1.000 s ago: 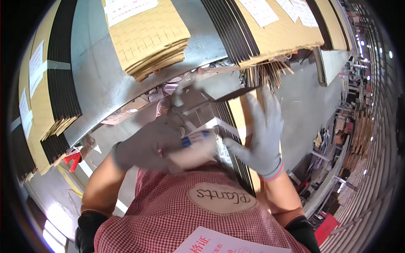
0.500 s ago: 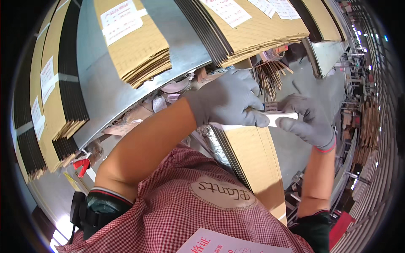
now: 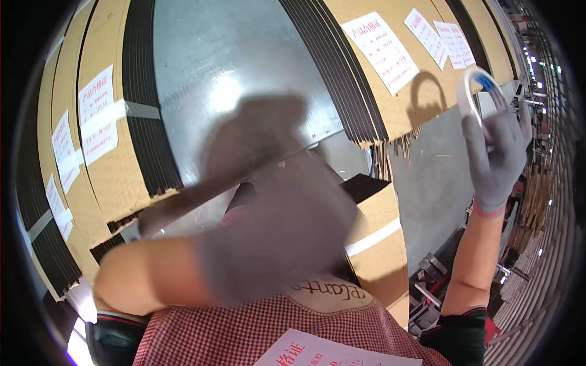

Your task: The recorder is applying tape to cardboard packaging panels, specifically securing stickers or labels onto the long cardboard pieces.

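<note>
My right hand, in a grey glove, is raised at the right. Its fingers grip a ring-shaped roll of white tape with some blue on its inner face. The roll stands up out of the hand, and its shadow falls on a cardboard stack beside it. My left hand, gloved in grey too, is in front of my apron, heavily smeared by motion. Its fingers cannot be made out. Below and behind it runs another cardboard stack with a white tape band across it.
A bluish metal tabletop lies between the stacks. More cardboard stacks with black edges stand at the left. White paper slips with red print lie on several of them. The grey floor shows at the right.
My hands were together at the white tape roll. Now the right has lifted it up and rightward, while the left has swept back toward my body. The view has shifted over the tabletop.
</note>
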A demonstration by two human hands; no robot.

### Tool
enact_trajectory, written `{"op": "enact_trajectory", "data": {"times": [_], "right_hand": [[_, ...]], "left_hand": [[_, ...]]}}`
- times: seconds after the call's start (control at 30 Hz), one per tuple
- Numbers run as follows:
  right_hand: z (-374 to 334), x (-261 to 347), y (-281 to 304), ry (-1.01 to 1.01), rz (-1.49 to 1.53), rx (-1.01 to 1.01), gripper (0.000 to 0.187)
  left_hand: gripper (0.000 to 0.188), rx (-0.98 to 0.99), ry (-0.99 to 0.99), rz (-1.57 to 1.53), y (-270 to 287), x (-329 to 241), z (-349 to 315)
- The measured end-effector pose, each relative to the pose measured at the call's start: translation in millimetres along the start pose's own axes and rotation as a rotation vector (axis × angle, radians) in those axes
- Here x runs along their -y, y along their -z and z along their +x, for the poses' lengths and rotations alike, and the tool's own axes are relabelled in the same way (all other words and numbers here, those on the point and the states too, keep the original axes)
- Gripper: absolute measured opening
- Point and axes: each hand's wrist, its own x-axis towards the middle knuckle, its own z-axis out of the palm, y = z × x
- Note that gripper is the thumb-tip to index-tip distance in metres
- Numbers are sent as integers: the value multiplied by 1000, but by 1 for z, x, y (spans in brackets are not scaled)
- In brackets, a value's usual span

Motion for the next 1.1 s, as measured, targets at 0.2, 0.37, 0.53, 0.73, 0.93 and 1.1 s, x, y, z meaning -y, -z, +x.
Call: {"op": "enact_trajectory", "data": {"times": [0.2, 0.37, 0.53, 0.73, 0.93, 1.1], "right_hand": [[-39, 36, 12, -149, 364, 27, 55], [-184, 104, 65, -414, 674, 373, 77], [-300, 138, 109, -575, 653, 379, 103], [-312, 154, 89, -527, 435, 419, 87], [-186, 118, 46, -388, 731, 370, 95], [-192, 84, -10, -581, 1483, 455, 89]], "left_hand": [[43, -155, -486, 244, -65, -73, 59], [38, -288, -595, -33, -76, -55, 49], [46, -434, -132, 378, 53, 112, 2], [82, -294, 483, -125, 25, 68, -46], [83, -675, 491, -1097, -69, 5, -43], [59, -541, 432, -1624, -122, -36, -19]]}}
